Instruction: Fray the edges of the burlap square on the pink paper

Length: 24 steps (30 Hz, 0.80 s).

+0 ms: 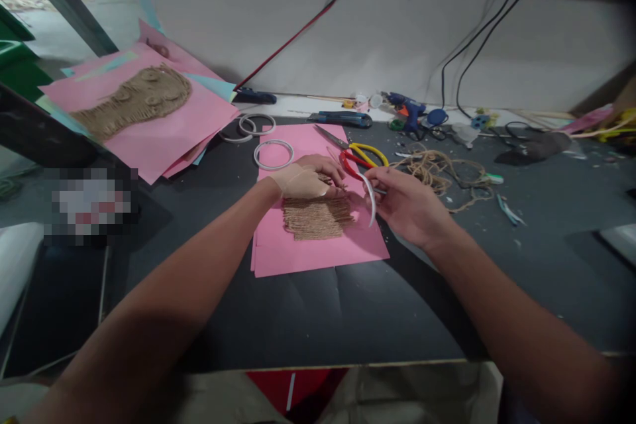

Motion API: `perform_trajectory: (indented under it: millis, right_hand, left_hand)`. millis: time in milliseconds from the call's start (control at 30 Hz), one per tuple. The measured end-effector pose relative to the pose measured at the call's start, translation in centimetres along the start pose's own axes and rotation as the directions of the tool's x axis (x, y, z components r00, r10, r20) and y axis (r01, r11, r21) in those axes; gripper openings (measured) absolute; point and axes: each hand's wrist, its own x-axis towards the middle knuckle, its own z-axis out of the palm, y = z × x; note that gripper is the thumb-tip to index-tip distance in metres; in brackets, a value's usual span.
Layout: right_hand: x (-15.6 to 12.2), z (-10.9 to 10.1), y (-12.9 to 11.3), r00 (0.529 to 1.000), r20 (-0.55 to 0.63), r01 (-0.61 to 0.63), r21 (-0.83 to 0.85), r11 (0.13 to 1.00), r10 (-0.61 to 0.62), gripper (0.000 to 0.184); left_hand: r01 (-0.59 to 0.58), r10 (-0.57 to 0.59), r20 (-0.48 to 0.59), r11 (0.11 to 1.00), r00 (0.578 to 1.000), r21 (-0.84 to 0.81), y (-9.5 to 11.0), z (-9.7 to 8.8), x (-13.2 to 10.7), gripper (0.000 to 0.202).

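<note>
On pink paper point(278, 255) lies a flat patch of brown twine point(318, 222), its strands set side by side. My left hand point(315, 175), with a beige covering around the palm, rests open on the upper part of this patch and hides some of it. My right hand point(407, 202) is closed on a thin white ring point(370, 202), seen nearly edge-on beside the patch's right edge. Just above the hands are scissors point(348, 146) with red and yellow handles. A white ring point(273, 154) lies left of them, partly on the paper.
Further white rings point(257, 124) lie behind. Loose twine point(442, 172) is tangled to the right. Along the wall are a blue cutter knife point(340, 119) and a blue glue gun point(407, 109). At the left, a twine-covered shape point(144, 96) lies on stacked coloured sheets point(159, 146).
</note>
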Motion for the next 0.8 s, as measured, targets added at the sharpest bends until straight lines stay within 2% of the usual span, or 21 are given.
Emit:
perform_trajectory:
  millis: [133, 233, 533, 800]
  right_hand:
    - [0.1, -1.2, -0.8, 0.993, 0.043, -0.106, -0.081, 0.991, 0.110, 0.019]
    - [0.0, -1.4, -1.0, 0.983, 0.079, -0.158, -0.065, 0.985, 0.163, 0.023]
    - [-0.3, 0.1, 0.0, 0.983, 0.133, -0.131, 0.000, 0.991, 0.130, 0.020]
    - [-0.5, 0.8, 0.1, 0.988, 0.114, -0.109, 0.040, 0.993, 0.104, 0.017]
  left_hand:
    - [0.000, 0.000, -0.002, 1.000, 1.000, 0.005, 0.0, 0.0, 0.0, 0.022]
    - [0.003, -0.003, -0.008, 1.000, 1.000, 0.003, 0.0, 0.0, 0.0, 0.022]
    - [-0.056, 0.055, 0.013, 0.998, 0.998, 0.026, -0.5, -0.1, 0.0, 0.019]
    - [-0.093, 0.089, 0.071, 0.994, 0.994, 0.060, 0.1, -0.5, 0.1, 0.022]
